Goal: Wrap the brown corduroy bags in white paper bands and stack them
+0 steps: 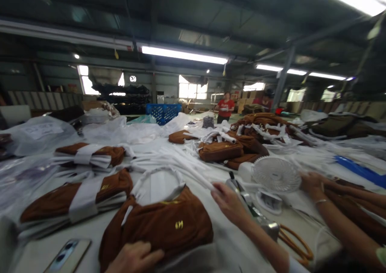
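A brown handbag (157, 224) with a small gold emblem lies before me, its looped handle (173, 176) wrapped in white. On its lower front rests my left hand (135, 257), fingers loosely stretched over the fabric and not gripping it. Beyond the bag's right side, my right hand (229, 204) is closed, pinching the near end of a long white wrapping strip (196, 174). That strip reaches back to a loose heap of similar ones. Just right of this hand is a metal tool or device (251, 202), partly hidden by my forearm.
Brown bags banded in white (105, 188) are at left, near a phone (68, 257). A small white fan (276, 174) stands at right, beside a co-worker's hand (312, 186). More brown bags (221, 149) are piled behind. Plastic bags (45, 132) cover the far left.
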`<move>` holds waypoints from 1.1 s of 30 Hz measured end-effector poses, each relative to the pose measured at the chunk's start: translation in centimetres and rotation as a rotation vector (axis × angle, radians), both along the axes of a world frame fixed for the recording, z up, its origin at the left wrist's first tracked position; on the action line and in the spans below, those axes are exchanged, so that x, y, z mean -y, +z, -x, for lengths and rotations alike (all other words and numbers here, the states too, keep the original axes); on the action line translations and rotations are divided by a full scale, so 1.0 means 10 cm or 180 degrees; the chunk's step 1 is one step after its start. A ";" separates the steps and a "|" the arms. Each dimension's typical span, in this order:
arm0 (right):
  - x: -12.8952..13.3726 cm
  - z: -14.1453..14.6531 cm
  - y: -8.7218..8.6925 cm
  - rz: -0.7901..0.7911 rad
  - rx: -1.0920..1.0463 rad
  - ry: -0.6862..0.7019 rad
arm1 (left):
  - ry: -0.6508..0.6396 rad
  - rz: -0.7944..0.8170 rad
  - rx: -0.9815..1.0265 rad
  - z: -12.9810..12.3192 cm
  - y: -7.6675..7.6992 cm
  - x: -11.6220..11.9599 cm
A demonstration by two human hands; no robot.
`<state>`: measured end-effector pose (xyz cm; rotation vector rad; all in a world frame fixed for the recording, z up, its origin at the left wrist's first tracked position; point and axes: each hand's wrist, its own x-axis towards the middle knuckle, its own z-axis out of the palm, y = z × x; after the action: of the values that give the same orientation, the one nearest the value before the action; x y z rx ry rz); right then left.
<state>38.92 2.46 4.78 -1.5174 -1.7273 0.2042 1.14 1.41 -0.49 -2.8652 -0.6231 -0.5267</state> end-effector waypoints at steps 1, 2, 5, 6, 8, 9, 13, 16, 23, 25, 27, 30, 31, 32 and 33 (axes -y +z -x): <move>0.21 0.02 0.02 -0.0161 -0.0044 0.0144 | 0.0105 0.0240 -0.0136 0.01 0.02 0.01; 0.39 0.04 0.02 -0.0333 -0.0025 0.0294 | 0.0148 0.0521 -0.0263 0.02 0.06 0.01; 0.84 0.19 -0.08 -0.0691 0.0271 0.0839 | 0.0243 0.1103 -0.0414 0.07 0.20 -0.03; 0.96 0.26 -0.15 -0.0841 0.0438 0.1031 | 0.0249 0.1194 -0.0429 0.08 0.24 -0.05; 1.14 0.43 -0.30 -0.1094 0.0818 0.1359 | 0.0220 0.1302 -0.0489 0.08 0.33 -0.09; 1.21 0.52 -0.38 -0.1165 0.1003 0.1470 | 0.0197 0.1329 -0.0508 0.08 0.37 -0.09; 1.23 0.84 -0.58 -0.1285 0.1447 0.1542 | 0.0172 0.1356 -0.0526 0.05 0.50 -0.06; 1.10 1.00 -0.63 -0.1412 0.1614 0.1349 | 0.0183 0.1390 -0.0569 0.04 0.55 -0.04; 0.87 1.25 -0.77 -0.1615 0.1795 0.0947 | 0.0099 0.1571 -0.0641 0.06 0.63 -0.09; 0.85 1.29 -0.81 -0.1590 0.1737 0.0823 | 0.0118 0.1486 -0.0756 0.05 0.65 -0.07; 0.84 1.31 -0.83 -0.1571 0.1668 0.0754 | 0.0169 0.1244 -0.0978 0.02 0.65 -0.02; 0.85 1.33 -0.85 -0.1599 0.1620 0.0748 | 0.0299 0.0777 -0.1319 -0.04 0.64 0.09; 0.85 1.33 -0.85 -0.1618 0.1607 0.0746 | 0.0340 0.0648 -0.1393 -0.05 0.62 0.12; 0.84 1.34 -0.85 -0.1627 0.1590 0.0741 | 0.0371 0.0538 -0.1443 -0.06 0.61 0.15; 0.84 1.35 -0.86 -0.1627 0.1563 0.0740 | 0.0385 0.0446 -0.1473 -0.07 0.59 0.17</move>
<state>25.45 -5.93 -3.79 -1.0354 -2.1276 -0.5011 1.82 -0.26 5.39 -2.8952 -0.7610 0.2046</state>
